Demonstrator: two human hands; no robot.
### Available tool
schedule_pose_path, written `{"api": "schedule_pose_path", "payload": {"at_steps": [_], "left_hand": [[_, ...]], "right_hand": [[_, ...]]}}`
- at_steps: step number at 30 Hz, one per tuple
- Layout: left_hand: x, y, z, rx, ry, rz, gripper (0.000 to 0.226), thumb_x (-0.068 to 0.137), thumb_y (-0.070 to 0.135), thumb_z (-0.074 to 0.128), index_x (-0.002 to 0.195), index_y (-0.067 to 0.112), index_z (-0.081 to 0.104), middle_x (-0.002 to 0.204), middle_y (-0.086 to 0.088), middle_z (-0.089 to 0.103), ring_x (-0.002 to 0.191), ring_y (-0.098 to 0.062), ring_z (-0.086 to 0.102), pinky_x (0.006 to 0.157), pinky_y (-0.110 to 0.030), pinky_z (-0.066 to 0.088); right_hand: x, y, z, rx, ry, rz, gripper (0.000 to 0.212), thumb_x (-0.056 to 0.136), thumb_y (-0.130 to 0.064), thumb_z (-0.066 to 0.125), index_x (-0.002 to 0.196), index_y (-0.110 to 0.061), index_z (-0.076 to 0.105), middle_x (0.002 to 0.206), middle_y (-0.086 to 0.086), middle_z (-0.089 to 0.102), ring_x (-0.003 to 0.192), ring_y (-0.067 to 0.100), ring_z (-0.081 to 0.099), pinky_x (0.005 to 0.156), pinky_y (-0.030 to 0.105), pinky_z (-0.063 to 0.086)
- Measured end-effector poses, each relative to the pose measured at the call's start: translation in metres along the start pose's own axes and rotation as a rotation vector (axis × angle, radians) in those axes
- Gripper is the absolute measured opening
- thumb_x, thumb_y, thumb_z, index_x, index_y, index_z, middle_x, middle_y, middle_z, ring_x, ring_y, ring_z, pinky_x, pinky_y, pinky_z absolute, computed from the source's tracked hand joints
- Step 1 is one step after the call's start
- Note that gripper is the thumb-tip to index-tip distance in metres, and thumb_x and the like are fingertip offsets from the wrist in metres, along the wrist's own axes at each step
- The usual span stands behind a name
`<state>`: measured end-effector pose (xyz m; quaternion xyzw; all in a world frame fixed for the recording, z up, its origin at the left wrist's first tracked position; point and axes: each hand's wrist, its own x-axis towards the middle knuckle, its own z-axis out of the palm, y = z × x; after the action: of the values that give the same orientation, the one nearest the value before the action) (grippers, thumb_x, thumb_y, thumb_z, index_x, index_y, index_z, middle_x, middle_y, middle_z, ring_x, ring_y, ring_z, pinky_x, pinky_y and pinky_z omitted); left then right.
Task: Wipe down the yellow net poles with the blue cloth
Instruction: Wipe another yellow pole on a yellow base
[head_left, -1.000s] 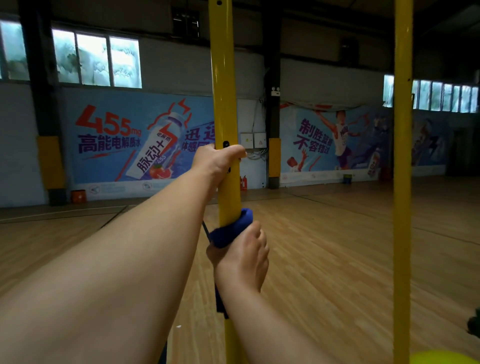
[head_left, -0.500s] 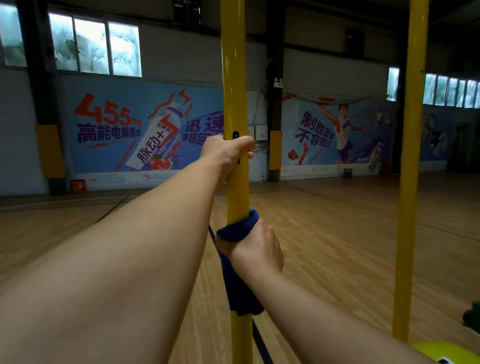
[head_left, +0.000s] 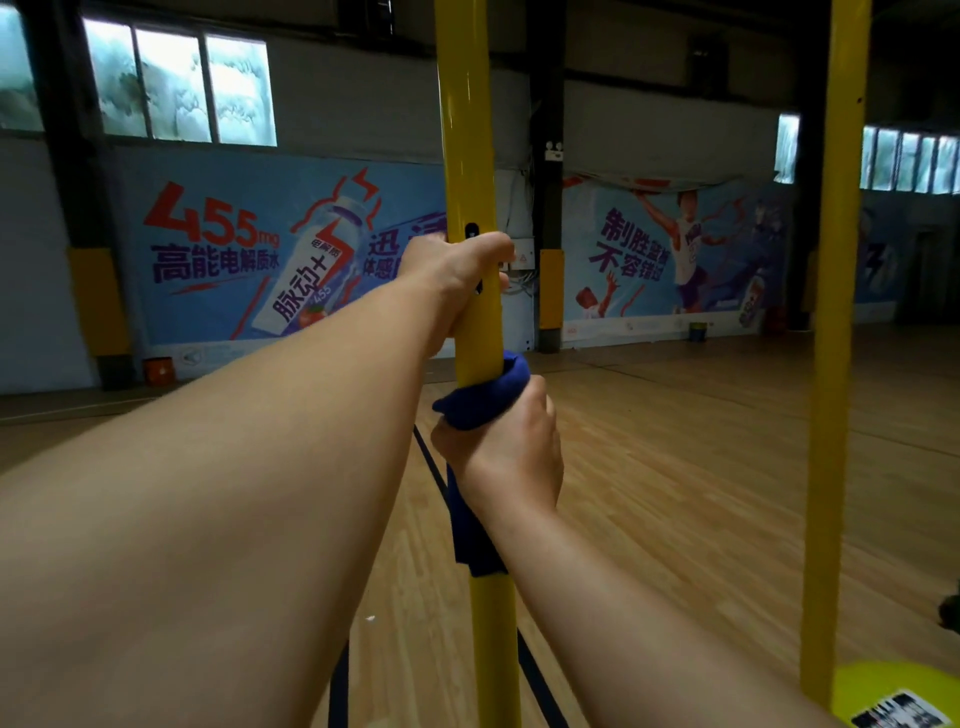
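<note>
A yellow net pole (head_left: 465, 130) stands upright in front of me. My left hand (head_left: 457, 270) grips it at about chest height, fingers curled round the tube. Just below, my right hand (head_left: 506, 441) grips the same pole through the blue cloth (head_left: 485, 395), which is wrapped round the tube; a loose end of the cloth hangs down under my wrist. A second yellow pole (head_left: 839, 312) stands upright to the right, untouched.
A yellow round base (head_left: 893, 691) with a sticker sits at the foot of the right pole. Wooden court floor (head_left: 675, 493) stretches ahead to a wall with blue banners (head_left: 249, 249) and dark pillars. A dark object lies at the far right edge.
My right hand with the blue cloth has slid up the pole and closed round it more firmly. My left hand has kept its grip above.
</note>
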<state>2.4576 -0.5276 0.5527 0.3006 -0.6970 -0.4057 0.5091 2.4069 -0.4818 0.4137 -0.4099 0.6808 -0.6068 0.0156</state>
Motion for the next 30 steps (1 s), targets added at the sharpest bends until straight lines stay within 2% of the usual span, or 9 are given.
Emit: {"api": "schedule_pose_path", "payload": {"at_steps": [2,6,9,13,16,19,22,26,30], "left_hand": [[0.001,-0.001,0.001,-0.039,-0.034,-0.010,0.047,0.091,0.030,0.071,0.129,0.010,0.055,0.101,-0.009,0.077,0.088,-0.024,0.078,0.071,-0.039,0.059],[-0.001,-0.007,0.009,-0.152,0.071,0.036,0.044,0.090,0.020,0.074,0.124,0.002,0.055,0.081,-0.011,0.072,0.066,-0.022,0.074,0.070,-0.042,0.063],[-0.004,-0.016,0.016,-0.249,0.132,0.057,0.050,0.087,0.025,0.080,0.124,0.002,0.057,0.080,-0.010,0.068,0.065,-0.022,0.069,0.068,-0.037,0.060],[-0.009,-0.022,0.020,-0.320,0.172,0.021,0.053,0.082,0.034,0.084,0.118,0.000,0.063,0.080,-0.009,0.070,0.061,-0.019,0.068,0.061,-0.032,0.058],[-0.015,-0.023,0.019,-0.330,0.128,-0.034,0.037,0.080,0.029,0.087,0.102,0.005,0.069,0.076,-0.008,0.069,0.059,-0.017,0.067,0.059,-0.029,0.058],[-0.023,-0.038,0.021,-0.196,0.105,-0.077,0.024,0.080,0.020,0.085,0.093,0.008,0.068,0.078,-0.008,0.070,0.071,-0.022,0.069,0.074,-0.039,0.062],[-0.027,-0.048,0.023,-0.087,0.151,-0.071,0.034,0.081,0.017,0.081,0.108,0.007,0.063,0.090,-0.014,0.072,0.082,-0.029,0.071,0.090,-0.053,0.060],[-0.028,-0.046,0.025,-0.027,0.166,-0.073,0.042,0.081,0.020,0.079,0.115,0.012,0.056,0.098,-0.015,0.072,0.094,-0.034,0.073,0.094,-0.057,0.057],[-0.031,-0.045,0.024,-0.011,0.159,-0.077,0.041,0.081,0.021,0.080,0.113,0.014,0.057,0.095,-0.011,0.072,0.091,-0.029,0.074,0.095,-0.055,0.056]], "right_hand": [[0.001,0.002,-0.001,0.011,-0.015,-0.014,0.073,0.071,-0.038,0.087,0.129,-0.031,0.043,0.121,-0.009,0.054,0.116,0.017,0.056,0.100,0.045,0.051],[0.000,0.005,-0.005,-0.007,-0.047,-0.021,0.073,0.069,-0.049,0.085,0.127,-0.030,0.045,0.120,-0.009,0.054,0.112,0.017,0.058,0.098,0.042,0.052],[-0.001,0.013,-0.005,-0.002,-0.105,0.015,0.072,0.067,-0.051,0.085,0.125,-0.031,0.048,0.115,-0.010,0.057,0.107,0.015,0.060,0.096,0.042,0.053],[-0.008,0.030,-0.002,-0.011,-0.202,0.056,0.053,0.068,-0.051,0.080,0.110,-0.035,0.052,0.100,-0.011,0.063,0.091,0.014,0.065,0.085,0.041,0.058],[-0.013,0.043,0.002,-0.009,-0.230,0.069,0.038,0.071,-0.050,0.075,0.101,-0.036,0.056,0.091,-0.010,0.067,0.081,0.013,0.067,0.077,0.039,0.061],[-0.019,0.057,0.004,0.055,-0.269,0.100,0.036,0.069,-0.052,0.075,0.096,-0.037,0.057,0.086,-0.009,0.069,0.078,0.012,0.068,0.075,0.040,0.061],[-0.020,0.064,-0.003,0.129,-0.391,0.109,0.038,0.066,-0.049,0.081,0.095,-0.039,0.058,0.084,-0.011,0.071,0.076,0.009,0.069,0.070,0.035,0.061],[-0.003,0.051,-0.013,0.161,-0.500,0.129,0.045,0.063,-0.035,0.091,0.094,-0.037,0.059,0.089,-0.009,0.072,0.082,0.013,0.069,0.070,0.031,0.055],[0.009,0.030,-0.015,0.254,-0.456,0.167,0.046,0.061,-0.034,0.093,0.093,-0.035,0.060,0.089,-0.008,0.071,0.081,0.013,0.066,0.061,0.028,0.046]]}}
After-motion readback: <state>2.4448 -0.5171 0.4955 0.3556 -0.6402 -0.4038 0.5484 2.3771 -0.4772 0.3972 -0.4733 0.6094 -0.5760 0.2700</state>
